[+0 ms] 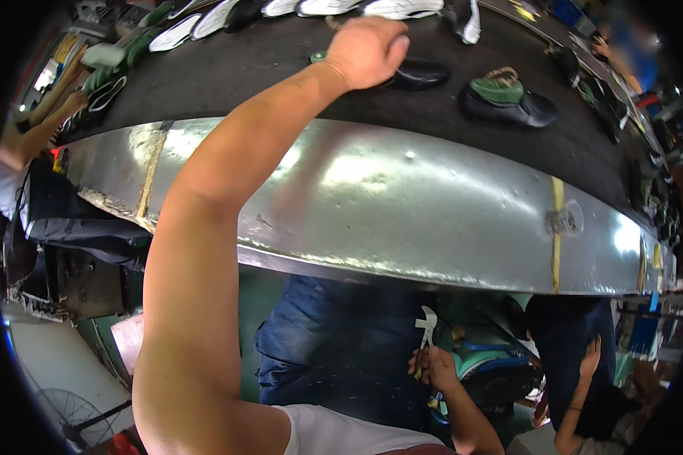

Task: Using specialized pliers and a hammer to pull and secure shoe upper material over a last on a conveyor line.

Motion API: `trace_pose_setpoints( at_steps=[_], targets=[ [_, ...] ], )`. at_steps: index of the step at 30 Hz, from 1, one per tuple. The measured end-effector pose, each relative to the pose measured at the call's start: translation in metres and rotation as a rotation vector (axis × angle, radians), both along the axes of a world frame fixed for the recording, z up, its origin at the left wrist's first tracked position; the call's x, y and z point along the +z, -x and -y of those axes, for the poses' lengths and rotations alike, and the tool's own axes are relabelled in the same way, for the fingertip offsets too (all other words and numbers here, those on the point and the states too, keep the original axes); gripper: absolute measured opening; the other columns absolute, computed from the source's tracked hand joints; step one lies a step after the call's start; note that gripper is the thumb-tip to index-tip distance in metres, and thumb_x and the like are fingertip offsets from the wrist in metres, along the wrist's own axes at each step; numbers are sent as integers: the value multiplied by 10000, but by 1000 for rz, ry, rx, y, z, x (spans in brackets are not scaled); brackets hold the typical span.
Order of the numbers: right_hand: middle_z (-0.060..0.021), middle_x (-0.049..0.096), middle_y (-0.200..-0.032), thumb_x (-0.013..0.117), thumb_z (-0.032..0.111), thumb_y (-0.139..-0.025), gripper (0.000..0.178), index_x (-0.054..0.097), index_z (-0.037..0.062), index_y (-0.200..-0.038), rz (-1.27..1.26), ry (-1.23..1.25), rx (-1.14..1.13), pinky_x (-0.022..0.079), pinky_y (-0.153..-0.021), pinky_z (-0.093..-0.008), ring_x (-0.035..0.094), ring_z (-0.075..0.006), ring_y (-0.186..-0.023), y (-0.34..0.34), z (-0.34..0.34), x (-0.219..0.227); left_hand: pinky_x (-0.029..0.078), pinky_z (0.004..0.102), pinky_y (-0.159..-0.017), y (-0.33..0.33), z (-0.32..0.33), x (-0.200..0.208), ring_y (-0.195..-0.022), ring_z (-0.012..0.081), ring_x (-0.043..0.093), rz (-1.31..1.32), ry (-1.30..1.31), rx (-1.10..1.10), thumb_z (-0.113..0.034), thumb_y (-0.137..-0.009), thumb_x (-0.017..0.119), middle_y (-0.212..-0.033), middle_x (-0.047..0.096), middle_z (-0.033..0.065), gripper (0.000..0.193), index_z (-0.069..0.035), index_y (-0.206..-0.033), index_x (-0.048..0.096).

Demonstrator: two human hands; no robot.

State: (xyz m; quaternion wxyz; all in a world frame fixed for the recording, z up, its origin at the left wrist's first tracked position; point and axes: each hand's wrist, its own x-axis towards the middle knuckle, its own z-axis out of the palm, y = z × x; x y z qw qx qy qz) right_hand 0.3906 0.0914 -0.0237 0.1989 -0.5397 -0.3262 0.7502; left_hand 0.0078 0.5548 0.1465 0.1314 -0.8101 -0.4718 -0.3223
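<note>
My left arm stretches across the metal ledge, and my left hand (366, 53) is over a black shoe (423, 75) on the dark belt (243, 72). Its fingers are curled; the hand covers the shoe's middle, so whether it grips the shoe does not show. A bit of green appears at the shoe's heel end. To the right lies another black shoe (539, 111) with a green last (497, 91) in it and a cord loop on top. Low by my dark trousers, my right hand (435, 368) is closed around a hammer (427, 322), its metal head upward.
A shiny metal ledge (432, 182) runs along the belt's near side, between me and the shoes. White soles (319, 6) line the belt's far side. Co-workers' hands (72, 104) are at the left; another person (584, 364) is close on my right. A fan (72, 425) stands lower left.
</note>
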Motion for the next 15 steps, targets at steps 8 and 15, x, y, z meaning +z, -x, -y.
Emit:
trace_pose_setpoints(
  at_steps=[8,15],
  targets=[
    [-175,701,-911,352,512,-1064,633,577,-76,-1130,89,68,40,467,-436,-250,720,-244,-725,17,-65,1,437,448,-1088,229,-68,-39,-1274,396,549,631,197,906,-449,-869,623,-1328,594,247,636,2,-1315,576],
    [-176,695,-845,446,458,-1041,499,584,-13,-1128,178,109,370,458,-418,-278,711,-269,-695,8,-116,-19,382,443,-1142,342,-147,-79,-1383,403,408,787,288,1037,-468,-836,714,-1533,296,275,966,121,-1448,254]
  ],
)
